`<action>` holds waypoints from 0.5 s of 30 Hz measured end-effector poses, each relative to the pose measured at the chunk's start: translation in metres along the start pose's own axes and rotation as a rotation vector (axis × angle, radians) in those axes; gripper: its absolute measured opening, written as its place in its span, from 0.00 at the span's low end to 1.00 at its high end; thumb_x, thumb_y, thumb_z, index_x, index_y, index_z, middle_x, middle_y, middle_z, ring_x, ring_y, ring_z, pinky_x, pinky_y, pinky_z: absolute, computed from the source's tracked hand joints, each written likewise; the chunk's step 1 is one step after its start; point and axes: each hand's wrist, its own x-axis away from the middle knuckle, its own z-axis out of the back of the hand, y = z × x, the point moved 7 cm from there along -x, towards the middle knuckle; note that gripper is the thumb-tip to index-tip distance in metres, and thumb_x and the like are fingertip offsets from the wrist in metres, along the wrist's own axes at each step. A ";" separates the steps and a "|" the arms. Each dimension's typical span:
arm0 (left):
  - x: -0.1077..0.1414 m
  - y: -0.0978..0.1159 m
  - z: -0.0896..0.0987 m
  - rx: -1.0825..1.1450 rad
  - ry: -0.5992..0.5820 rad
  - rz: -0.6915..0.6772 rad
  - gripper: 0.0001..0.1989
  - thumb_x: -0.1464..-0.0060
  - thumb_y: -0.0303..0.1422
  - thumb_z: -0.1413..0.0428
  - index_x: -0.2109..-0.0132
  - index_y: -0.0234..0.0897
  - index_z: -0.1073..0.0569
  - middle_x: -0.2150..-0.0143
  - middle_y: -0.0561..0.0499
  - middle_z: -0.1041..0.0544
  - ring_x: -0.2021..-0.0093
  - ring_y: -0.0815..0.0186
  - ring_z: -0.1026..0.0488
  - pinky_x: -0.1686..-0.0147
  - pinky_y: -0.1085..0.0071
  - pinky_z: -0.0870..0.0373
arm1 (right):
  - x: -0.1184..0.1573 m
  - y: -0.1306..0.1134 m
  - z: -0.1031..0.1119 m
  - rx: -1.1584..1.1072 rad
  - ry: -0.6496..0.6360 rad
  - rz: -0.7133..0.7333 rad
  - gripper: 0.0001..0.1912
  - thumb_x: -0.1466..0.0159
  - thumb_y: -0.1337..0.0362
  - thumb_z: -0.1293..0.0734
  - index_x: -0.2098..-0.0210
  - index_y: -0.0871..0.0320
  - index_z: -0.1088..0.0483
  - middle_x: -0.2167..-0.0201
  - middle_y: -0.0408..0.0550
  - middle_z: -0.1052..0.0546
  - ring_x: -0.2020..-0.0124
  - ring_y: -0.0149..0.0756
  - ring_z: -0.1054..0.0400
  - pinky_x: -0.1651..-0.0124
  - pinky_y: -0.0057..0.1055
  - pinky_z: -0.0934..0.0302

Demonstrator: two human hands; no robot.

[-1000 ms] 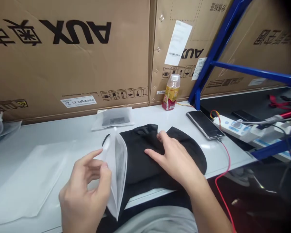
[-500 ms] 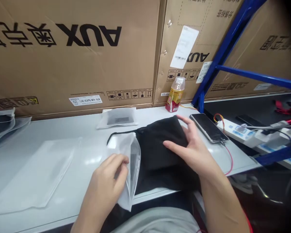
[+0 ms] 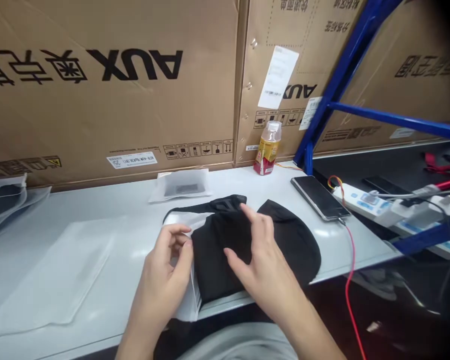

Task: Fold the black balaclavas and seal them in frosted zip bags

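Note:
Black fabric [image 3: 221,255] lies in a folded part over the mouth of a frosted zip bag [image 3: 189,295], near the front edge of the table. More of the cloth spreads out to the right. My left hand [image 3: 168,265] pinches the bag's edge between curled fingers and thumb, at the left side of the fabric. On top of the folded part rests my right hand [image 3: 260,255], its thumb and fingers apart and pressing the cloth. How far the fabric reaches inside the bag is hidden.
A flat frosted bag [image 3: 60,275] lies at left, more bags [image 3: 7,200] behind it. A small packet [image 3: 182,184], a bottle [image 3: 267,149] and a charging phone [image 3: 320,197] stand or lie along the back. Blue rack bars [image 3: 333,85] and power strips [image 3: 367,202] are at right.
My right hand has moved left with the folded black fabric, which now covers the bag's opening. Part of the cloth has spread out behind it to the right.

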 end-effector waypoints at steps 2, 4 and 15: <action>-0.002 0.000 -0.002 0.020 0.012 -0.011 0.10 0.32 0.42 0.48 0.48 0.45 0.31 0.62 0.53 0.23 0.61 0.63 0.22 0.70 0.72 0.28 | 0.001 -0.019 0.001 0.127 -0.015 0.213 0.30 0.30 0.69 0.35 0.30 0.50 0.38 0.28 0.60 0.39 0.27 0.57 0.44 0.31 0.60 0.40; -0.004 0.000 -0.002 0.025 0.035 -0.020 0.10 0.32 0.41 0.48 0.48 0.45 0.31 0.61 0.53 0.23 0.61 0.63 0.22 0.71 0.72 0.28 | 0.005 -0.030 -0.005 0.164 -0.174 0.391 0.24 0.27 0.67 0.36 0.33 0.51 0.32 0.27 0.54 0.38 0.23 0.53 0.50 0.25 0.59 0.49; 0.001 0.013 -0.007 -0.076 -0.107 -0.154 0.13 0.31 0.41 0.49 0.46 0.45 0.26 0.53 0.48 0.19 0.54 0.58 0.20 0.57 0.64 0.22 | 0.001 -0.042 -0.036 0.317 -0.415 0.334 0.35 0.34 0.65 0.31 0.29 0.59 0.37 0.28 0.51 0.33 0.26 0.61 0.45 0.34 0.58 0.39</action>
